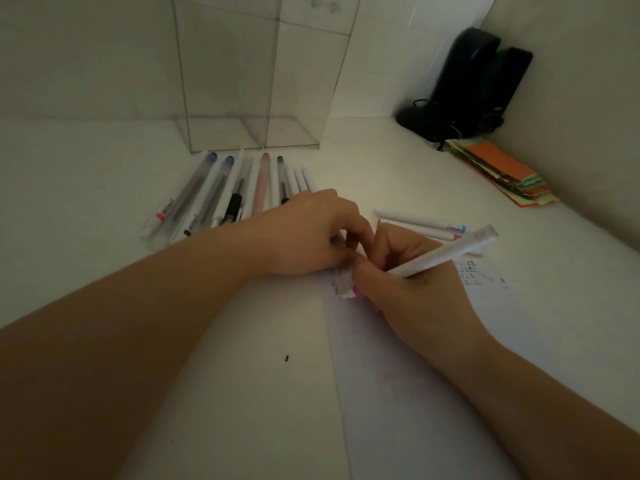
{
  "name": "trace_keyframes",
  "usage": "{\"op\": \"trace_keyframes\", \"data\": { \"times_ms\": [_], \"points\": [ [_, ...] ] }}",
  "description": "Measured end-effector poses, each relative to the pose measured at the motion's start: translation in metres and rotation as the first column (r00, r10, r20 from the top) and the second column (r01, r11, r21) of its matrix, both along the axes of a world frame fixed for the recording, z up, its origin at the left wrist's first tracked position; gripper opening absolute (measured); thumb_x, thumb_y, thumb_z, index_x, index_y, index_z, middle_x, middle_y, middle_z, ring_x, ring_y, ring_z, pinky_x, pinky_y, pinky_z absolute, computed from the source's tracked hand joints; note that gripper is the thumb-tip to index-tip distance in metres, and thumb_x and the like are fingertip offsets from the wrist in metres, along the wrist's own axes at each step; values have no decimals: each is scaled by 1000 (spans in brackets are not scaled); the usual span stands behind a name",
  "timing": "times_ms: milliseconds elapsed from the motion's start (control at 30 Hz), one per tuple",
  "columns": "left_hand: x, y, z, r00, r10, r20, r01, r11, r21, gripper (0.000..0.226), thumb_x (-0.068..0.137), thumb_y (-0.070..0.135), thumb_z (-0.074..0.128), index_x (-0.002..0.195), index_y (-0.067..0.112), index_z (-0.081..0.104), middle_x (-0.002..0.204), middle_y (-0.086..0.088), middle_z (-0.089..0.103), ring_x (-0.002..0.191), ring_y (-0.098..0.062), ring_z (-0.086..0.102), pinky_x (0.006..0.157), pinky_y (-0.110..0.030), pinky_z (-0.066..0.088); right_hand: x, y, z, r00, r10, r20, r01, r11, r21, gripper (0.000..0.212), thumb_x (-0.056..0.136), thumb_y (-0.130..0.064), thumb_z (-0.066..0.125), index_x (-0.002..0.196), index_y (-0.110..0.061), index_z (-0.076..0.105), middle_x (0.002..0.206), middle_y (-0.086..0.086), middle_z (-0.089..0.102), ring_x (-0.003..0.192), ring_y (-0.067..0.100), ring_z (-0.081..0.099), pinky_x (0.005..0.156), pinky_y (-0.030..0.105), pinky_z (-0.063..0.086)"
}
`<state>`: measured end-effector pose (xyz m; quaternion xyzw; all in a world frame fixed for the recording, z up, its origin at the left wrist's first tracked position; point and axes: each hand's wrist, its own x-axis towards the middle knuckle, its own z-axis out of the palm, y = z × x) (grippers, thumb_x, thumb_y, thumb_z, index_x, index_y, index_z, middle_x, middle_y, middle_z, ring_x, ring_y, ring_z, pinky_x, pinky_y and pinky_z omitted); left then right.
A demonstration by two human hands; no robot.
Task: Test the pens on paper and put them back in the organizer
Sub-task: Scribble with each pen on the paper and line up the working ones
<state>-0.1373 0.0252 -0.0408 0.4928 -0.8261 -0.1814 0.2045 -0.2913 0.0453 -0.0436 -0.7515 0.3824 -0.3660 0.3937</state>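
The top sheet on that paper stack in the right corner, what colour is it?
Orange, seen in the head view: the top sheet lies over greenish and yellowish sheets beneath.

1. The single head view is looking forward and steeply down onto a white desk (242, 393) from just above.
2. It is sitting close: both forearms are entering from the bottom edge, and the left hand (304, 233) and right hand (408, 282) are meeting near the centre.
3. It is facing a wall corner, where a clear organizer (242, 81) is standing at the top of the frame.
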Motion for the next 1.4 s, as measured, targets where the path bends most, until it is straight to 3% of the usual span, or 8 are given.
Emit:
{"op": "trace_keyframes", "data": {
  "times_ms": [167,400,533,667,834,1067,1200,1400],
  "points": [
    [0,1,1,1000,-7,16,7,1000,2,37,79,21,56,65,50,39,80,17,50,80,-9,49,76,-23,34,-2,-3,-2,1000,19,-14,-19,1000,25,22,73,7,57,60,11,40,40,-5,47,40,6,36,38,16,27],
    [-1,2,3,1000,-10,22,10,1000,17,29,75,29,52,63,51,38,76,19,48,73,-1,44,73,-22,31,-2,-2,-3,999,27,-30,-28,999,-26,25,69,-7,59,59,7,42,42,-6,46,40,5,38,39,16,29],
    [-2,3,5,999,-38,26,37,999,17,22,75,36,52,66,52,40,76,20,48,75,-1,45,74,-23,36,-4,0,-3,999,0,-50,-4,997,-78,29,72,3,60,55,2,37,45,-1,39,41,6,35,38,9,26],
    [0,5,2,999,-21,-37,21,1000,-17,15,73,38,52,72,51,45,76,21,47,75,4,45,68,-10,33,-8,-5,3,980,-126,154,121,992,44,29,78,-8,65,60,2,45,48,12,51,41,6,38,40,16,32],
    [-5,10,6,968,81,-236,-98,993,-59,40,87,11,48,109,45,43,81,26,47,90,8,42,75,-6,35,-19,-11,13,946,-231,230,185,961,204,32,65,-43,66,64,-14,53,44,-9,52,39,4,36,42,17,30],
    [-10,13,7,967,60,-248,-74,996,-50,27,94,22,41,106,47,40,90,35,52,92,20,44,73,4,34,-24,-19,20,828,-282,484,56,901,429,40,79,-40,51,50,-17,65,49,4,57,39,12,42,38,19,34],
    [-14,14,9,968,31,-247,-42,998,-40,29,93,20,46,106,46,39,78,45,50,86,31,40,72,8,29,-27,-22,22,804,-322,501,54,877,477,51,90,-36,44,47,-17,64,47,4,56,38,12,40,39,20,33],
    [-16,14,9,977,11,-215,-26,997,-67,31,92,22,47,109,46,39,97,36,51,92,28,43,75,7,29,-26,-20,22,847,-257,465,25,893,448,48,87,-35,45,46,-16,63,44,4,54,37,12,38,39,19,31]
  ]
}}
